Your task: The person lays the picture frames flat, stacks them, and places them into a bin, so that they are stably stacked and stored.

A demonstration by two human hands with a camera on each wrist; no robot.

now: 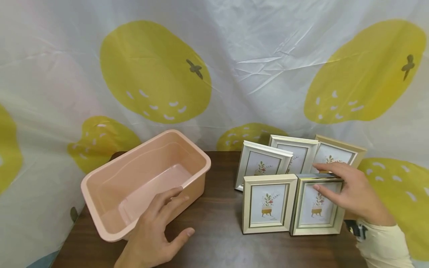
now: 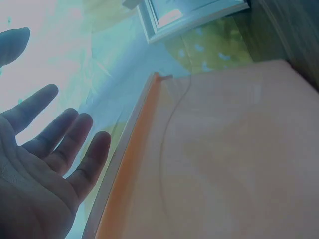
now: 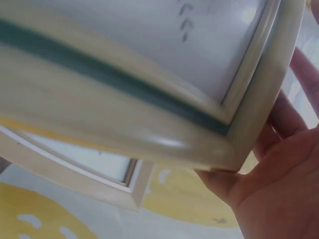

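Observation:
My left hand [image 1: 152, 227] is held with fingers spread at the near side of a peach plastic bin [image 1: 144, 150]. In the left wrist view its palm and fingers [image 2: 84, 164] stand beside the bin's rim [image 2: 117, 174], holding nothing. My right hand [image 1: 355, 190] grips the upper right part of a pale gold picture frame [image 1: 316, 230], thumb in front and fingers behind the top edge. The right wrist view shows this frame [image 3: 149, 132] up close, hiding several fingertips. Another cream picture frame [image 1: 246, 204] stands beside it, showing the same potted-plant print.
Behind stand two silvery-white frames, one at the left [image 1: 242, 163] and one in the middle [image 1: 311, 152], and a tan frame [image 1: 358, 154] at the right. They stand on a dark wooden table [image 1: 218, 230]. A curtain [image 1: 254, 100] with yellow fruit hangs at the back.

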